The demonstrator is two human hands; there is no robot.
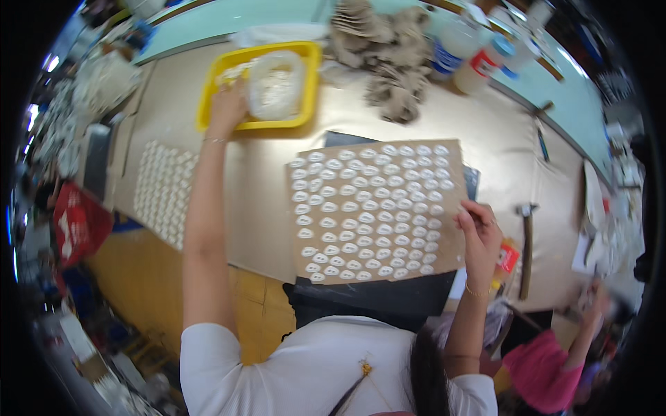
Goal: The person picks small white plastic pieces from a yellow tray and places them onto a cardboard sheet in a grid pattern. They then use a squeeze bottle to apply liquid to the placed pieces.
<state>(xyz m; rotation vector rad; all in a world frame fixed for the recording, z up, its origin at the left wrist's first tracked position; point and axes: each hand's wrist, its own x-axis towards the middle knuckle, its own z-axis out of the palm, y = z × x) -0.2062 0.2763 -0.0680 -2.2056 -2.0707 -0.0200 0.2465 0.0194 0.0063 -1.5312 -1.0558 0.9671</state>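
Observation:
A brown cardboard sheet point(326, 267) lies in front of me, covered with rows of small white oval pieces point(383, 216) with dark marks in their middles. My left hand point(229, 105) reaches into a yellow tray point(309, 83) at the far left, its fingertips down among loose white pieces point(239, 71); blur hides how the fingers sit. Inside that tray, beside the hand, stands a clear plastic tub point(277, 104) of white bits. At the sheet's right edge is my right hand point(480, 229), thumb and fingers pinched together; anything between them is too small to make out.
A second sheet of white pieces point(163, 191) lies left of my left forearm. Crumpled brown cloth point(392, 87) and bottles point(483, 66) stand at the back. A hammer point(527, 249) and a red-and-yellow packet point(507, 258) lie right. A person in pink point(544, 371) is at lower right.

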